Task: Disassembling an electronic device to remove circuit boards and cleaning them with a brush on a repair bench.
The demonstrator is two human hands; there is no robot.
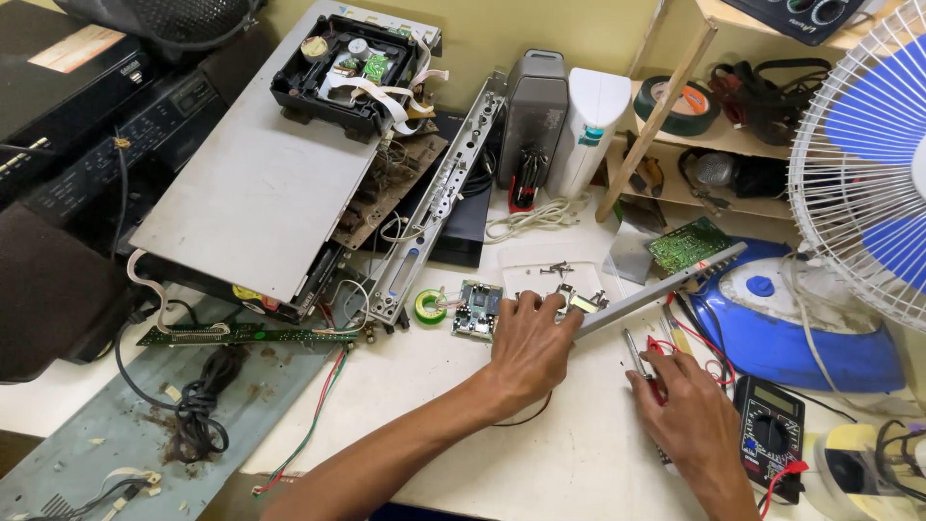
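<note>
My left hand [529, 347] lies palm down on the white table, fingers spread. Its fingertips touch a small metal bracket [582, 301] by a shallow white tray [526, 259] of screws, and its thumb is beside a small green circuit board [477, 311]. A long grey metal strip [666, 285] runs from those fingertips up to the right. My right hand [690, 413] is closed around a thin screwdriver [637, 353], whose shaft points up and left past loops of red wire [662, 345]. A black multimeter [769, 434] sits just right of this hand.
An opened disc player chassis [260, 183] with a drive unit [347, 63] leans at the left. A roll of green tape [430, 306], a blue iron [791, 323], a green circuit board [687, 243], a fan [868, 145] and shelves with tape and tools surround the work spot.
</note>
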